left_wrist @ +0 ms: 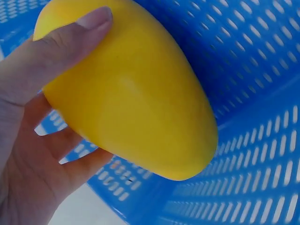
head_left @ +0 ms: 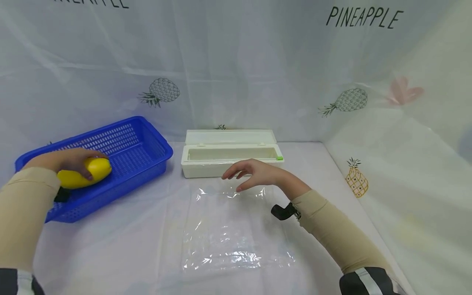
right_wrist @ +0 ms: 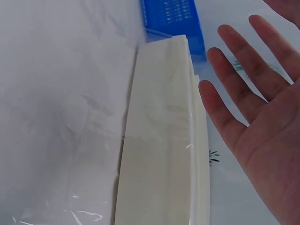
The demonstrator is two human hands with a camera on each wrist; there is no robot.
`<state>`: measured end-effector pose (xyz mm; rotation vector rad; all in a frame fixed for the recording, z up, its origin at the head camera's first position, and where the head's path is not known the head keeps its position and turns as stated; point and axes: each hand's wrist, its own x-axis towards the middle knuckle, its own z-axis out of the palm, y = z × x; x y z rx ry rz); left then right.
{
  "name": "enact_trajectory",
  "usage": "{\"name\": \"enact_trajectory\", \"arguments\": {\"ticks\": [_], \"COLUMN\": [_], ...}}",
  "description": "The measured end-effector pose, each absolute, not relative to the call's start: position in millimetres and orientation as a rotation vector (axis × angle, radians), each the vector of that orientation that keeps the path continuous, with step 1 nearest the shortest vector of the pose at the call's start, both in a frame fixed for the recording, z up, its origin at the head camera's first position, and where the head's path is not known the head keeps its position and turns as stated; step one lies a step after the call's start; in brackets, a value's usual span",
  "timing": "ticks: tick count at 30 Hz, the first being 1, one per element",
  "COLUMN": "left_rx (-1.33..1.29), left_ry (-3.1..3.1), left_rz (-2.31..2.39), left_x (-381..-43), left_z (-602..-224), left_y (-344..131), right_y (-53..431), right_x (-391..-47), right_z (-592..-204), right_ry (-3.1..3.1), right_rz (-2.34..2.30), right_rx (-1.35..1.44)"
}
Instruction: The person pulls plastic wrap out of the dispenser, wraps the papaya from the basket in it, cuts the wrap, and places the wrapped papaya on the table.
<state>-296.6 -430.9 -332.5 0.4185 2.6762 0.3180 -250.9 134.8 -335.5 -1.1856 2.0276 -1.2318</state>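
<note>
Left-hand fingers curled round a yellow fruit (head_left: 101, 169), thumb across one side, fingertips on the other; firm hold by the left hand (head_left: 71, 159). Right hand (head_left: 258, 173) holds nothing: fingers spread, slightly bent, thumb apart.

Counts: one yellow fruit, one blue basket (head_left: 129, 159), one white box (head_left: 200, 170), one clear plastic sheet (head_left: 228, 229); number of layers in the sheet can't be told. Fruit is within the basket's left part; can't tell whether it touches the basket floor.

Basket sits at left, slotted walls, set at a slant. Box is at centre back, lid (head_left: 230, 137) raised, long trough exposed, green tab (head_left: 280, 158) at right end of the front edge. Sheet lies flat in front of box, creased and shiny. Right hand is above the sheet's far edge and hides a bit of the box front. Left hand and forearm block part of the fruit and the basket's near-left end. Black mount (head_left: 284, 212) at right wrist; beige sleeves (head_left: 332, 229) on both arms.

Surface: white cloth-like tabletop (head_left: 110, 250). Pale curtain (head_left: 236, 73) behind and at right, printed with pineapples and the word PINEAPPLE.
</note>
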Motion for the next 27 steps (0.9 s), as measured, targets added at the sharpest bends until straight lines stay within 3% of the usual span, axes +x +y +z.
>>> {"name": "enact_trajectory", "arguments": {"ticks": [19,27], "left_rx": [0.679,0.801], "left_ry": [2.806,2.841], "left_rz": [0.685,0.798], "left_x": [-254,-236], "left_z": [-261,-252], "left_y": [-343,-301], "right_y": [126,118], "right_x": [-237,-220], "right_z": [-348,-354], "right_ry": [2.049,2.006], "right_rz": [-1.404,-1.607], "right_rx": [-1.159,-1.077]}}
